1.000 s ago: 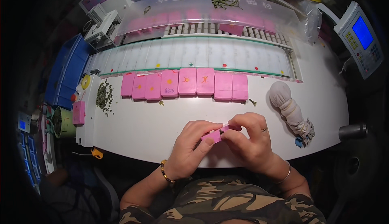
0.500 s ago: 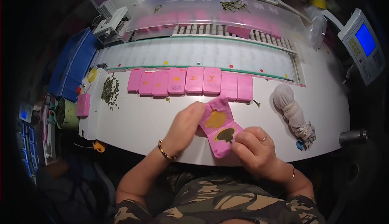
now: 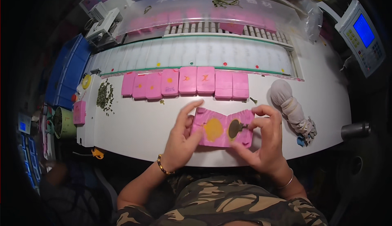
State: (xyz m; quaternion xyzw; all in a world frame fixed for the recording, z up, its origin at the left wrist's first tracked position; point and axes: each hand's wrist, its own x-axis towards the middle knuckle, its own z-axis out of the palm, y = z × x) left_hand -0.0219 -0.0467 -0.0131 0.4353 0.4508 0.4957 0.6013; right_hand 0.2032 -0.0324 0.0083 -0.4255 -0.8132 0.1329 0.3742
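A pink rubber mold (image 3: 222,120) is spread like a book above the front of the white table, its two halves side by side. Its left half has a yellowish round patch; a dark green disc-shaped piece (image 3: 234,129) with a short stem sits in the right half. My left hand (image 3: 182,138) grips the left end of the mold, thumb at its face. At the opposite end, my right hand (image 3: 267,144) holds the right half between thumb and fingers, with fingertips close to the stem. Beyond them stands a row of several closed pink molds (image 3: 188,81).
Small dark green pieces (image 3: 105,97) are heaped at the left. A wrapped cloth bundle (image 3: 286,107) lies at right, near a control panel (image 3: 363,34) with a blue screen. Behind the mold row runs a long white tray (image 3: 171,52) with rollers (image 3: 208,28); a blue bin (image 3: 67,71) stands left.
The open mold has turned from a slanted upright position to lying crosswise. My right hand has shifted from pinching near the dark green piece to holding the mold's right end.
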